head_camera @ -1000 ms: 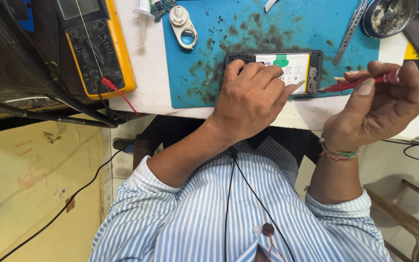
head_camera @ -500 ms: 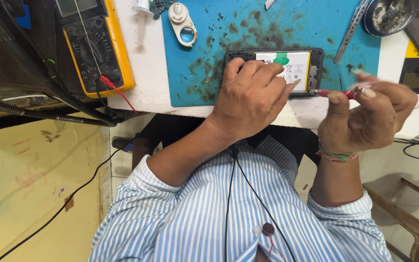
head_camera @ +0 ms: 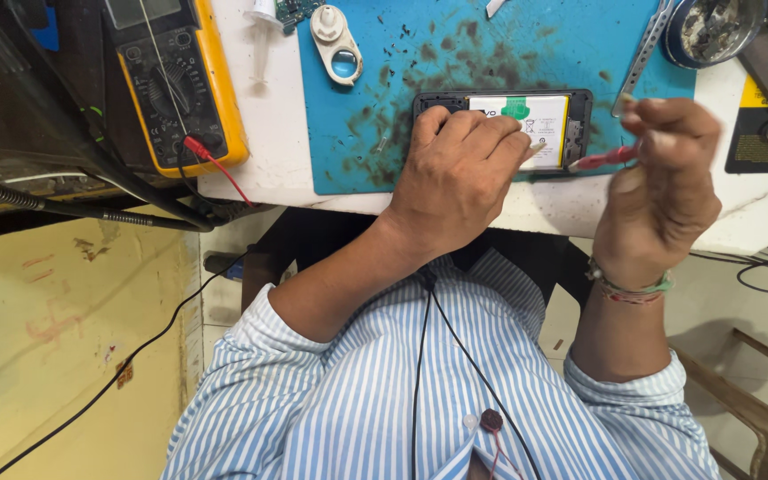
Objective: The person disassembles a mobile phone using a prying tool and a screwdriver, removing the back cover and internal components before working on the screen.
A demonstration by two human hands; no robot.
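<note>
An opened black phone (head_camera: pixel 580 111) with a white battery lies on the blue work mat (head_camera: pixel 455 53) near the bench's front edge. My left hand (head_camera: pixel 460 169) rests on top of it, fingers curled over its left half, holding it down. My right hand (head_camera: pixel 664 187) is closed around a thin red tool (head_camera: pixel 602 160) just right of the phone. The tool's tip points left at the phone's right end; the hand is motion-blurred.
A yellow multimeter (head_camera: pixel 175 80) with a red lead sits at the left on the white bench. A white round holder (head_camera: pixel 338 40), metal tweezers (head_camera: pixel 642 58) and a round metal dish (head_camera: pixel 713 31) lie along the back. Cables hang at both sides.
My right hand has swung in from the right and turned, bringing the red tool down beside the phone's right end. The left hand stays on the phone.
</note>
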